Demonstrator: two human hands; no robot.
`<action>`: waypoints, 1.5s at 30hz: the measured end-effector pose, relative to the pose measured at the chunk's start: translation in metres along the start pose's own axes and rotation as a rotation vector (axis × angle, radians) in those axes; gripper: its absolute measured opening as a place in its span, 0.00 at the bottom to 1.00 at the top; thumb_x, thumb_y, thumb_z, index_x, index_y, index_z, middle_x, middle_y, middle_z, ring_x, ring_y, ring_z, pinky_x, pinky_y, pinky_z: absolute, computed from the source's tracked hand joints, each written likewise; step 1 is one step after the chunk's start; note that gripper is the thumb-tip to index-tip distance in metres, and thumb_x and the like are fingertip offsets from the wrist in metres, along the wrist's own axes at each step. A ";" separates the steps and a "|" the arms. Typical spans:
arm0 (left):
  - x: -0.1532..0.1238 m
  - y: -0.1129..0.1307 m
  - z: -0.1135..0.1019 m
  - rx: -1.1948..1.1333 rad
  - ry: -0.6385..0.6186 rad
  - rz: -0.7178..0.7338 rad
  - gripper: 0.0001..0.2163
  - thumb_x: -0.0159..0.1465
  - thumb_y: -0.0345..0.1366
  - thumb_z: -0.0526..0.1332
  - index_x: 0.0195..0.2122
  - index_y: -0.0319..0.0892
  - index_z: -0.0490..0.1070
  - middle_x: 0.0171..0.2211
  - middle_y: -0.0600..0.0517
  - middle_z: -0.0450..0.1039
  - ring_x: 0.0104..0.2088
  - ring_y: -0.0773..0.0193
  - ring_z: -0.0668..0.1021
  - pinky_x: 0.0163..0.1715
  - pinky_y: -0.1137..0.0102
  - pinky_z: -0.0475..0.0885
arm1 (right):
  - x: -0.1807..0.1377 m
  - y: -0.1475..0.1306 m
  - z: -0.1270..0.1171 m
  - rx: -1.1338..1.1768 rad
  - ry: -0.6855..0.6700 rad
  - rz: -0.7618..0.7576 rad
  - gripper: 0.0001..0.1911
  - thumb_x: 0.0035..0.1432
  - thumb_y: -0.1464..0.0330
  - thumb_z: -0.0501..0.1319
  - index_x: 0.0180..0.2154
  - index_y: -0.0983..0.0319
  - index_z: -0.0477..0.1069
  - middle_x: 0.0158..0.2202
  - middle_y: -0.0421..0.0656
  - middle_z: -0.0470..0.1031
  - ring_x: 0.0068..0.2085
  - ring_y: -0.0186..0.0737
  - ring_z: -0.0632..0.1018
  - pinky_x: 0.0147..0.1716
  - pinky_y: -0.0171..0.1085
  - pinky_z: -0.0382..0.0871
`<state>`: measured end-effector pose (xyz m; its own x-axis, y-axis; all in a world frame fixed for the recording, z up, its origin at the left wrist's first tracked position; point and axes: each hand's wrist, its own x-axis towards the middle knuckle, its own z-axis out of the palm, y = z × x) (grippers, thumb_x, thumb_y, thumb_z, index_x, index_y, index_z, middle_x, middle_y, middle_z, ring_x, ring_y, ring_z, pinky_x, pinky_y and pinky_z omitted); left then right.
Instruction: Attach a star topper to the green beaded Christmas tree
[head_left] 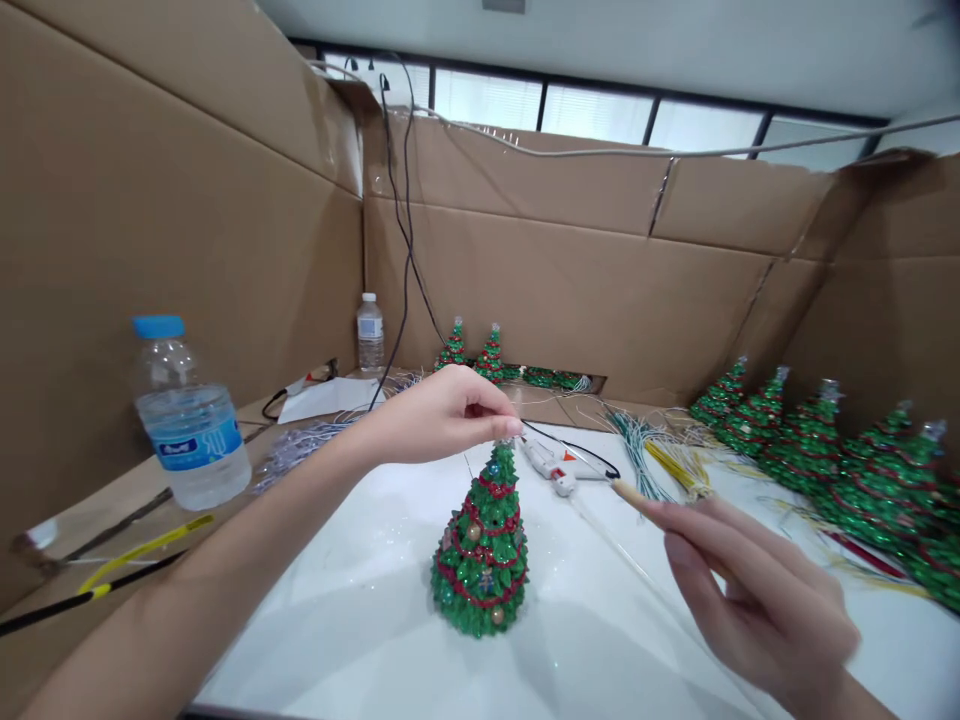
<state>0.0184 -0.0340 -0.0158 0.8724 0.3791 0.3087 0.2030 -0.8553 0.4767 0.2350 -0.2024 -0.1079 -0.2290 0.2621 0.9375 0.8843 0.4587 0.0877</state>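
Observation:
A small green Christmas tree (484,560) with red garland and tiny ornaments stands upright on the white board (360,610) before me. The fingertips of my left hand (457,410) are pinched together at its very top; the tip between them is mostly hidden. My right hand (757,600) is closed around a thin pale wooden stick (637,498), which points up and left toward the treetop. What lies at the stick's far end is hard to make out. Behind the tree, a white glue gun (562,467) lies on the board with a black cable.
More decorated trees (825,430) line the right side, and two (491,352) stand at the back. Bundles of wires (637,450) lie at the back right. A large water bottle (191,430) and a smaller bottle (370,335) stand left. Cardboard walls (525,260) enclose the table.

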 end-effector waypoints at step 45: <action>0.002 0.000 0.000 -0.131 0.018 -0.106 0.18 0.62 0.47 0.60 0.21 0.38 0.69 0.16 0.55 0.60 0.18 0.73 0.60 0.18 0.74 0.52 | 0.095 -0.021 0.011 0.056 -0.368 -0.298 0.11 0.66 0.69 0.55 0.30 0.59 0.68 0.23 0.38 0.69 0.23 0.29 0.70 0.22 0.31 0.64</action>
<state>0.0200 -0.0336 -0.0151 0.8410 0.4716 0.2652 0.2324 -0.7576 0.6100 0.1906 -0.1777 -0.0249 -0.6074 0.3906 0.6918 0.7369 0.6022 0.3070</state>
